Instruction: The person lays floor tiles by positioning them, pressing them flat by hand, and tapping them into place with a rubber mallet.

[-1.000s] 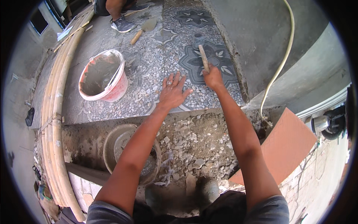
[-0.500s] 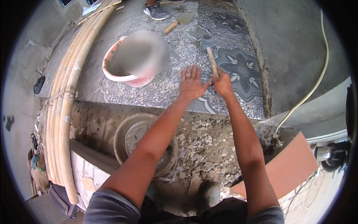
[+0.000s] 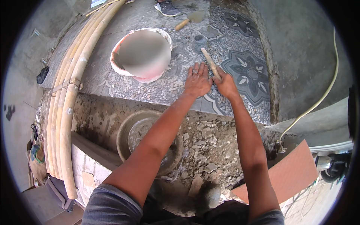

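My left hand [image 3: 198, 83] lies flat on the patterned floor tiles [image 3: 150, 89], fingers stretched out and close together, a ring on one of them. Just to its right, my right hand [image 3: 227, 85] is closed around the wooden handle of a mallet [image 3: 210, 63]. The mallet's dark grey head [image 3: 200, 42] points away from me, over the pebble-patterned tiles; whether it touches them I cannot tell. Left of the hands stands a white and reddish bucket [image 3: 119, 69], its middle blurred out. Beyond the mallet lies a trowel [image 3: 182, 24] with a wooden handle.
Bamboo poles [image 3: 71, 97], strapped together, run along the left. Below the tile edge are a round basin [image 3: 123, 139] and broken rubble [image 3: 204, 150]. A reddish board [image 3: 287, 170] leans at lower right, near a pale hose [image 3: 318, 99]. Another person's shoe [image 3: 167, 8] shows at the far edge.
The mallet head has swung left over the tiles, still in my right hand. My left thumb has drawn in toward the fingers. The whole view has shifted slightly.
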The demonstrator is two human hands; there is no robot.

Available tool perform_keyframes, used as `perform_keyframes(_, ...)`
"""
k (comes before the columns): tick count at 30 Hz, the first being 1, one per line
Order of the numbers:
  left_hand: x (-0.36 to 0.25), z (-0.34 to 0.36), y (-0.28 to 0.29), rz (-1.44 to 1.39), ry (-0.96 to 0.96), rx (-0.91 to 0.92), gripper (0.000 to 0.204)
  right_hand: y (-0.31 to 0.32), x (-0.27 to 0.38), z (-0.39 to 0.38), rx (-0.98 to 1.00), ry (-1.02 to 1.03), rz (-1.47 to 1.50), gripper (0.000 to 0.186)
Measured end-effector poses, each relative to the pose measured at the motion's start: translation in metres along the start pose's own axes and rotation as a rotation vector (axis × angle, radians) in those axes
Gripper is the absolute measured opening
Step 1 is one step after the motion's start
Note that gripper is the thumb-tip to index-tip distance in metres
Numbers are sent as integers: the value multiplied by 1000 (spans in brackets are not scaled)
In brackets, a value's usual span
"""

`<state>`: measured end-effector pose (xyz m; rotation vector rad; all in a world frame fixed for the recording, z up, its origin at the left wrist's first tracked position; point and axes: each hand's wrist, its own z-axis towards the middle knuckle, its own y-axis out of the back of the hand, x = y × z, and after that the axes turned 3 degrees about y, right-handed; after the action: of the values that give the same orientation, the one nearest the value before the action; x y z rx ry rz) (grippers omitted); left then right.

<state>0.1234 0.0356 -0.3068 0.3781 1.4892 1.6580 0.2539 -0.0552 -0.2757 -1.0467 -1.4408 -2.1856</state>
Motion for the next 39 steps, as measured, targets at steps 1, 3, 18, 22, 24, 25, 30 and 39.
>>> perform_keyframes(1,1,0,1,13,25,21,64,-1,4,1,14,-9,-35,58)
perform_keyframes(3,1,-1,1,7,29,16,64,-4,12,2,-1,-45,-75,58)
perform_keyframes(18,12,-5,7,22,4,63,68,-3,13,-16,-2,-11,-119,57)
perform_keyframes(22,16,-9,4,28,-15,24,68,14,10,-36,24,-32,-111,56)
perform_keyframes(24,17,-8,3,42,-22,17,68,21,12,-43,7,-39,-126,56)
perform_keyframes(25,18,-8,3,63,-35,6,67,23,13,-47,-16,-44,-137,56)
perform_keyframes(30,17,-3,3,73,-45,2,65,29,6,-66,-2,-10,-136,55)
perform_keyframes(39,18,-8,2,65,-40,7,66,27,12,-70,5,-34,-173,55)
